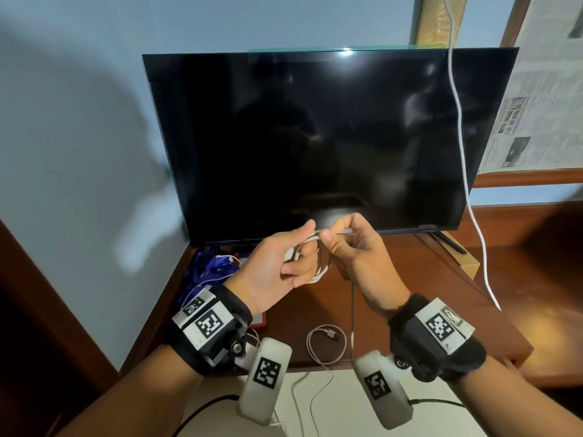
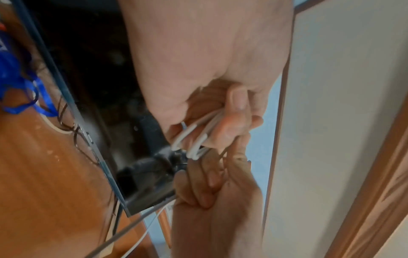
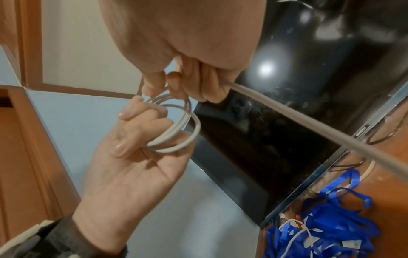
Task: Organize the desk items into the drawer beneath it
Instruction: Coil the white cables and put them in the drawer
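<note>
A dark monitor is standing on the wooden desk at frame centre. Below it, the left hand is gripping a coiled white cable, fingers curled through the loops, while the right hand is pinching its free strand.

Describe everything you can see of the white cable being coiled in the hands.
The white cable is thin, round and smooth, plastic-looking, wound into several loose loops. The left hand holds the coil, its fingers threaded through the loops. The right hand pinches the free run, which leaves its fingers as a straight strand in the right wrist view. It is held in the air above the wooden desk, before the dark monitor.
</note>
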